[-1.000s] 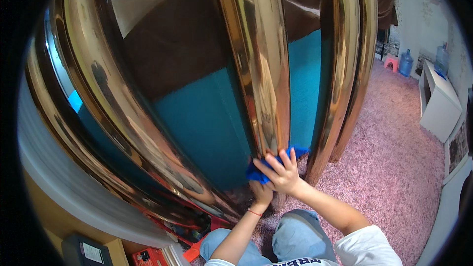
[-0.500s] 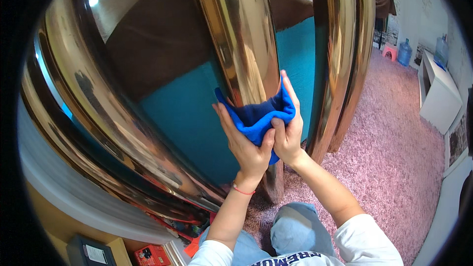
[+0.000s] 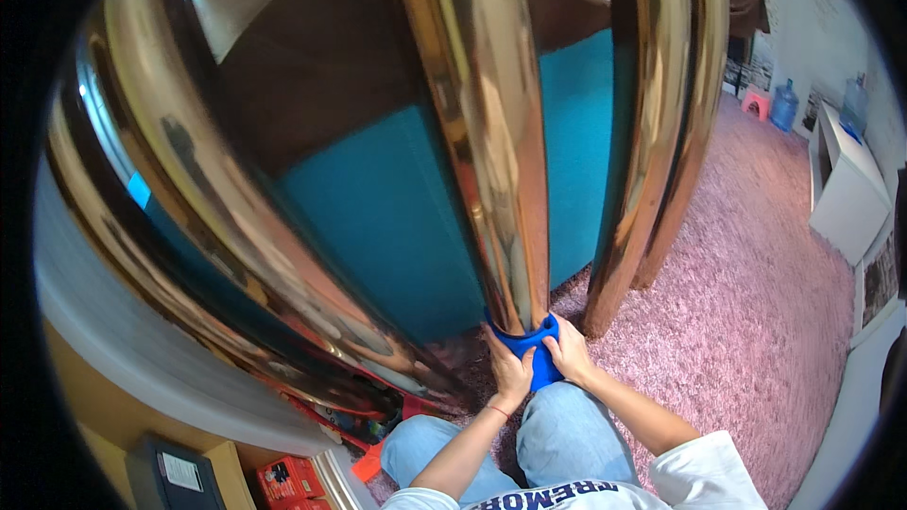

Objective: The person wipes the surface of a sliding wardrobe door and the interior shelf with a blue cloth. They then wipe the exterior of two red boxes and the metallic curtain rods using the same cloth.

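i see both hands low at the foot of a gold pole, pressing a blue cloth around its base. my left hand is closed on the cloth's left side, fingers curled over it. my right hand grips the right side, fingers wrapped toward the pole. the cloth sits between the two hands, touching the pole just above the floor.

the pole is polished and mirror-like, rising straight up from the hands. to the right of my right hand stand two more gold poles, close together and shiny too. behind the hands, a teal panel fills the gaps between the poles, with a dark brown surface above it.

under and to the right of the hands spreads a pink shaggy carpet. far to the right stands a white cabinet, and beyond it two water jugs and a small pink stool against the wall. left and below my left hand i see red boxes and a dark device on a yellowish ledge. my knees in blue jeans are just below the hands.
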Demonstrator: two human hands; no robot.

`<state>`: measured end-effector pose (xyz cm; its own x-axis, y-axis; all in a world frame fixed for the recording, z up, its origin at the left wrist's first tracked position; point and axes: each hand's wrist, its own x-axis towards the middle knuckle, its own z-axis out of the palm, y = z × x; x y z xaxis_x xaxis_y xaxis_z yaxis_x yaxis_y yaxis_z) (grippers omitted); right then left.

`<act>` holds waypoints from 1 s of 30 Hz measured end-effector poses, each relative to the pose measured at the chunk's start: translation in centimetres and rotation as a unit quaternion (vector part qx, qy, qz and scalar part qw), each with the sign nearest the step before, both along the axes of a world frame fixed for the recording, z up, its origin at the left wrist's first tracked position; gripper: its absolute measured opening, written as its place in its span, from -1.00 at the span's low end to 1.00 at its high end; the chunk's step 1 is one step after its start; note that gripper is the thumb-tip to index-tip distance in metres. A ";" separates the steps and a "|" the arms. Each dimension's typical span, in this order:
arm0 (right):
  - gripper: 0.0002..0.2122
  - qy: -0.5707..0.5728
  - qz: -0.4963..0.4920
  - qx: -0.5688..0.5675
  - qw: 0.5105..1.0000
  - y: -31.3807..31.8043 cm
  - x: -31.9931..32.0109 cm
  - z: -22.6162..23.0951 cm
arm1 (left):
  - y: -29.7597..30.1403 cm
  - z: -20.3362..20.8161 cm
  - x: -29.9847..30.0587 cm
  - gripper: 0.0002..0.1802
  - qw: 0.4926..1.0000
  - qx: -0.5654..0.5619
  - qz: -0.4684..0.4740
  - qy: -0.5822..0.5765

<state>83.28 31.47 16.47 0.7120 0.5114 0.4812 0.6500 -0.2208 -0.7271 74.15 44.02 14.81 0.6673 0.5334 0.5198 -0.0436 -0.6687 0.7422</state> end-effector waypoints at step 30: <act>-0.19 -0.067 0.179 0.091 0.977 14.9 -11.7 7.7 | 10.7 8.5 -14.8 0.34 0.990 -0.005 0.104 -0.093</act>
<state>71.56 46.33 24.16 0.4267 0.6133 0.6647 0.7543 0.1642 -0.6357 59.35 54.70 23.36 0.4347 0.6556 0.6174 -0.0427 -0.6698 0.7413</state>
